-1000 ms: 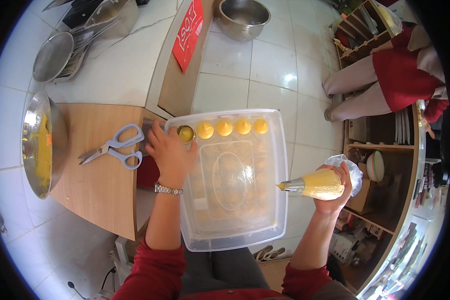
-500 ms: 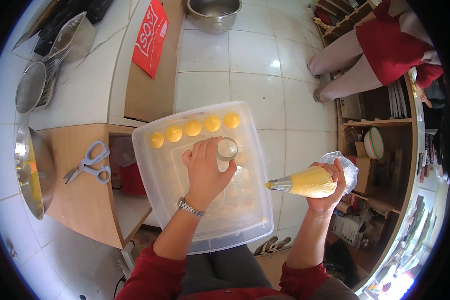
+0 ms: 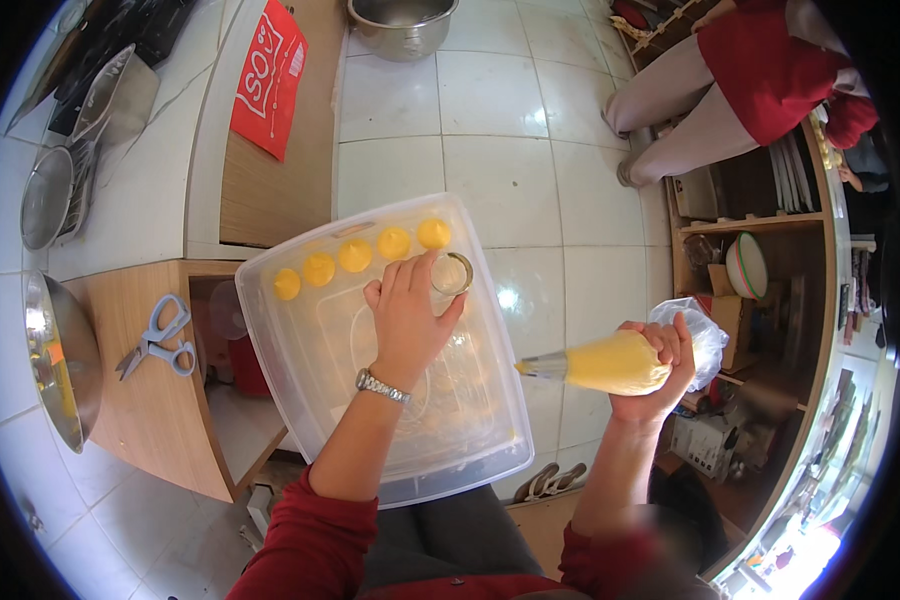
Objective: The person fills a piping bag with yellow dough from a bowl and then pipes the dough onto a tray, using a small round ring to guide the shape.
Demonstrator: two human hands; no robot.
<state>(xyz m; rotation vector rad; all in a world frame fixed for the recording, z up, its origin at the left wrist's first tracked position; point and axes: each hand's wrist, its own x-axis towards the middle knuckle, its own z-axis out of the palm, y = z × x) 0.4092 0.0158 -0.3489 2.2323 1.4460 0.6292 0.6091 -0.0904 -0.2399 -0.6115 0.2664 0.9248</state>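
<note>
resting on the person's lap beside a wooden worktop (image 3: 160, 400), a clear plastic tray (image 3: 300, 340) carries a row of five yellow piped rounds (image 3: 355, 255) along its far edge. at the worktop's left end sits a steel bowl (image 3: 55, 360), with blue-handled scissors (image 3: 155, 338) beside it. the right hand (image 3: 660, 365), fingers closed, grips a piping bag (image 3: 610, 362) of yellow batter off the tray's right side. the left hand (image 3: 410, 310), fingers curled, holds a small metal ring (image 3: 452, 273) at the row's right end.
</note>
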